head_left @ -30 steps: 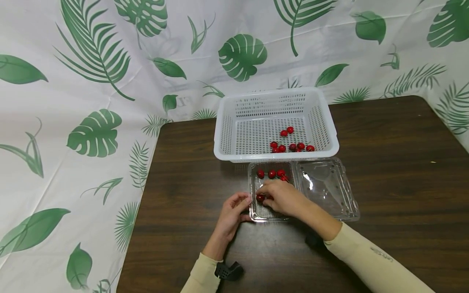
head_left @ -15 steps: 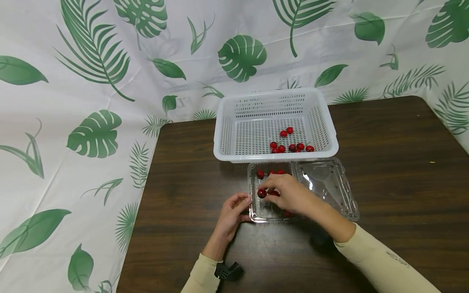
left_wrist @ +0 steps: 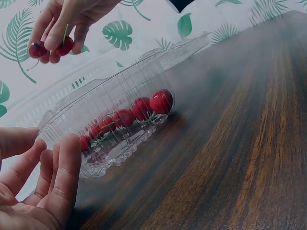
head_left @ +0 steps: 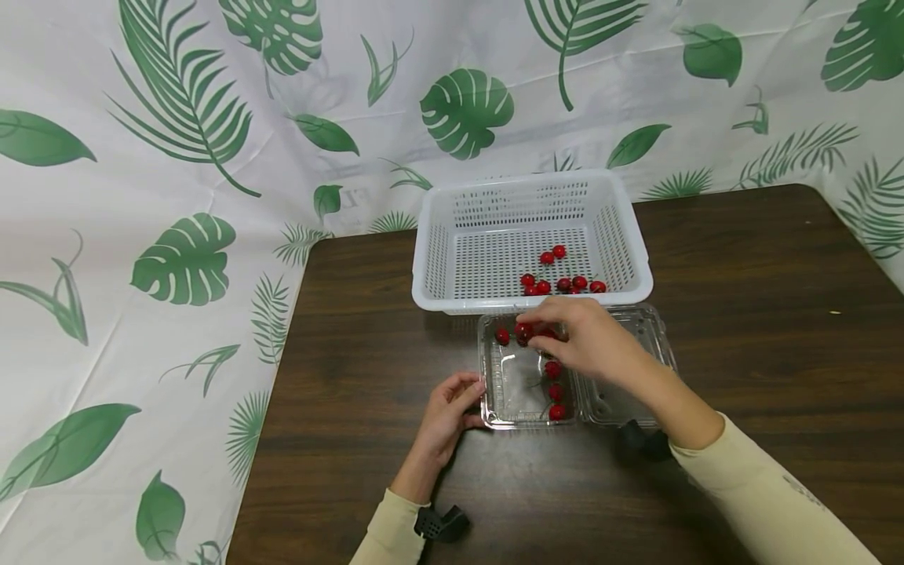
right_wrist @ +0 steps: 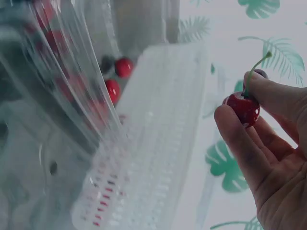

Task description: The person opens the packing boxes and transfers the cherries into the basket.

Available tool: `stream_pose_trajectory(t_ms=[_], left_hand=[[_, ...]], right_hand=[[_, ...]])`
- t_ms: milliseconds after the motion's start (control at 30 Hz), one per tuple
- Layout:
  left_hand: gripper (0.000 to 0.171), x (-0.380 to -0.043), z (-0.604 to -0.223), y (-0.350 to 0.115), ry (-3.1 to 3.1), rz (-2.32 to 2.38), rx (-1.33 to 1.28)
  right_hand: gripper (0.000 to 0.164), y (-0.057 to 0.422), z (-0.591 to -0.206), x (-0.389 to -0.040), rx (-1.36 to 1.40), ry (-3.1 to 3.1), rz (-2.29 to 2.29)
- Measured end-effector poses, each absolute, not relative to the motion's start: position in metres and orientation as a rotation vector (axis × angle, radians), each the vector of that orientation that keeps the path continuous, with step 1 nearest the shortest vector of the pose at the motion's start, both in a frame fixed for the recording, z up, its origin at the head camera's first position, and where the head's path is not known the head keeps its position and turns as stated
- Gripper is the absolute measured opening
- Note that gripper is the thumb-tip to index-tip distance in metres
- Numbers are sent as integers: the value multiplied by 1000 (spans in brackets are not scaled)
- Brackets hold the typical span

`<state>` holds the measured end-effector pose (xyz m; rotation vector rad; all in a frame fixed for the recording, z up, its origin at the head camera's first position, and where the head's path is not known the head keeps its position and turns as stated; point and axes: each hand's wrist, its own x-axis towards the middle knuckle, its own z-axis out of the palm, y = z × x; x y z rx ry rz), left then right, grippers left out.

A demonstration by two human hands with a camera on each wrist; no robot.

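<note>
Two cherries (left_wrist: 64, 46) are pinched by the right grip (head_left: 575, 333) over the box (head_left: 519, 388), where other cherries (head_left: 553, 391) are lined along the right side. Its left wall is touched by the left grip (head_left: 445, 408), loosely bent. The open lid (head_left: 607, 400) is partly blocked by the right forearm (head_left: 671, 400); behind, the basket (head_left: 466, 304) is set on the table (head_left: 353, 377).

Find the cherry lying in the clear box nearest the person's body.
The cherry in the front right corner of the clear box's base, ending the right row; the others lie farther back.
</note>
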<state>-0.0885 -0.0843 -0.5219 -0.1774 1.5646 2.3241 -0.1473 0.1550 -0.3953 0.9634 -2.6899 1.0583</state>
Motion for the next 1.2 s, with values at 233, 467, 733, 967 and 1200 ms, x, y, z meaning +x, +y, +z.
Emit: stream_pose_trajectory(t_ms=[233, 467, 733, 967, 1200], left_hand=[[34, -89, -522, -84, 1567, 2322, -181], [23, -89, -522, -84, 1559, 2321, -193], [20, -88, -521, -84, 1554, 2327, -187], [19, -88, -522, -83, 1552, 2335, -189], [18, -88, -522, -84, 1552, 2335, -190]], right_hand=[[33, 173, -389, -160, 816, -2682, 1089], [36, 183, -393, -168, 689, -2672, 1125], [32, 188, -401, -177, 579, -2589, 1080], [31, 191, -407, -188, 483, -2585, 1105], [32, 194, -412, -195, 422, -2590, 1095]])
